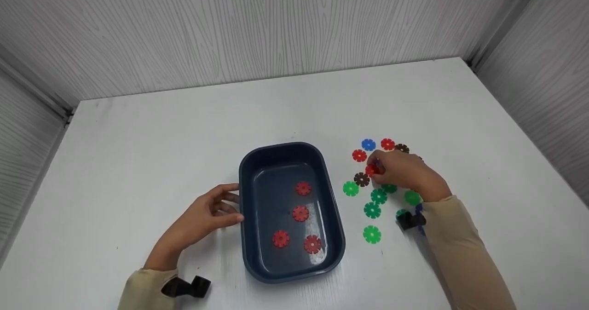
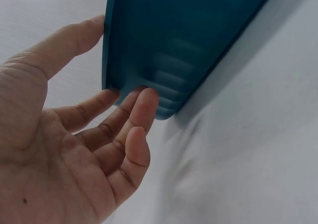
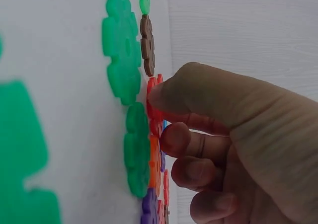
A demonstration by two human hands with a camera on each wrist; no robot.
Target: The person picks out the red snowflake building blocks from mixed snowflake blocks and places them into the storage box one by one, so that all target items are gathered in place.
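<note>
Right of the bin (image 1: 271, 186), your right hand (image 1: 405, 169) pinches a red disc (image 1: 370, 170) between thumb and fingers, with other discs (image 1: 372, 210) scattered around it. On the bin's left, your left hand (image 1: 202, 217) touches it, thumb and fingers apart, and four red discs (image 1: 300, 213) lie inside.

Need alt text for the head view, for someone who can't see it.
A right hand appears to pinch a red disc among scattered multicolored discs on a white table. The left hand touches a blue tray holding four other red discs.
</note>
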